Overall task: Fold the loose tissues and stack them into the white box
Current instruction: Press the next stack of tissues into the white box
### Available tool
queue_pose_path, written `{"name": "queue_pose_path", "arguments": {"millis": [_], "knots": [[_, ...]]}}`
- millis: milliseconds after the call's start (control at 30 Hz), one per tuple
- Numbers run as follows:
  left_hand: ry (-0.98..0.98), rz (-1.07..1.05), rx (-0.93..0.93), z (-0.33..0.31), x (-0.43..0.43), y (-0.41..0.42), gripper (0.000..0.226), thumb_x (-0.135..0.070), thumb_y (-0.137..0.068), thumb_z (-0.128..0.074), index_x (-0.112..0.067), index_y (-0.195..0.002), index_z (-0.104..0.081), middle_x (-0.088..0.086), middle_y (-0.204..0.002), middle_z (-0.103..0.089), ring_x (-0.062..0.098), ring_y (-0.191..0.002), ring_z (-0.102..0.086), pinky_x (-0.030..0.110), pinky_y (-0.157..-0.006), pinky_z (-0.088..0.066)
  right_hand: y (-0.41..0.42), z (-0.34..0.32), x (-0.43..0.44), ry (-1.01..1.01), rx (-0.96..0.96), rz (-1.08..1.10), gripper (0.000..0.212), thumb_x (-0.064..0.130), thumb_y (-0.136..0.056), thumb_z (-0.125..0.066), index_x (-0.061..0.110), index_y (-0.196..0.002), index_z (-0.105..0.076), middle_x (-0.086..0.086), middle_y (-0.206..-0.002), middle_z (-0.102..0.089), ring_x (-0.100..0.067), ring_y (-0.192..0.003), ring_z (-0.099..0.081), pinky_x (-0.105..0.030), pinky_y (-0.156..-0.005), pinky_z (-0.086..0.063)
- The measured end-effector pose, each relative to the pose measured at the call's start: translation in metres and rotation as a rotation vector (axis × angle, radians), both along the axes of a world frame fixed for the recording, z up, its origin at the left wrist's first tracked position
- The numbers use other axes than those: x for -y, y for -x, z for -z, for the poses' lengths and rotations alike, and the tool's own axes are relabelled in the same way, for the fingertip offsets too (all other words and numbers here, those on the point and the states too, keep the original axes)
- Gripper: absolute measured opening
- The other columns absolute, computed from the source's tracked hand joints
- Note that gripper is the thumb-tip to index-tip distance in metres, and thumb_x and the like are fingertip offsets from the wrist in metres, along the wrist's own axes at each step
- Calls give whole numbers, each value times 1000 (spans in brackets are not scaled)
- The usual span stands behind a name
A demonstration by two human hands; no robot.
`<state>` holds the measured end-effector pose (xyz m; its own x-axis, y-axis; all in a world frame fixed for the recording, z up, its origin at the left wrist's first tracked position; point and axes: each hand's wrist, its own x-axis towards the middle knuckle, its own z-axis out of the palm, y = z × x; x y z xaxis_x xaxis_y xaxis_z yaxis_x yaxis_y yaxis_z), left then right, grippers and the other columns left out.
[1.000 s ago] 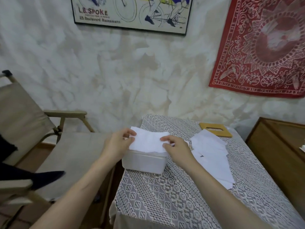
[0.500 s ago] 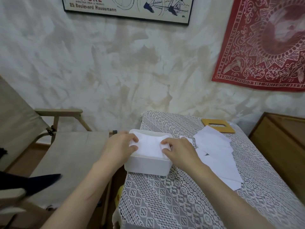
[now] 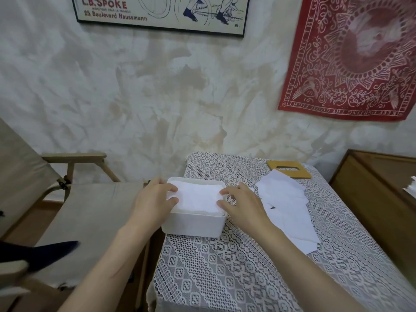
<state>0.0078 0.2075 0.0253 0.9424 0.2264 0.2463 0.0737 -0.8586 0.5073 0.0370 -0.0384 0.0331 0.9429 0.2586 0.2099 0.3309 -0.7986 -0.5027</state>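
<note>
A white box [image 3: 193,225] stands at the left edge of the lace-covered table [image 3: 225,278]. Folded white tissues [image 3: 198,198] fill it level with the rim. My left hand [image 3: 155,202] rests over the box's left side, with its fingertips pressing the tissue's left edge. My right hand [image 3: 244,206] reaches in from the right, and its fingertips touch the tissue's right edge. A spread of loose white tissues [image 3: 286,206] lies on the table right of the box.
A yellow wooden lid with a slot [image 3: 289,168] lies at the table's back. A beige folding chair [image 3: 85,210] stands left of the table. A brown wooden cabinet [image 3: 378,199] is at the right. The wall is close behind.
The folded tissue held above the box a second ago now lies down inside it. Both hands went down with it and now press its edges.
</note>
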Motion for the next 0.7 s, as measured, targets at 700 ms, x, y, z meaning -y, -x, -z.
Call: {"name": "queue_pose_path", "arguments": {"millis": [700], "knots": [[29,306,48,55,199,17,34,-31,-103,-56,-31,-136,-62,-15,-111,-66,6,-104,-63,31,-93,-52,14,71,175,145,-30,130,39,44,-99,-59,29,-135,-61,5,-113,-56,-17,-107,-56,-32,-84,-45]]}}
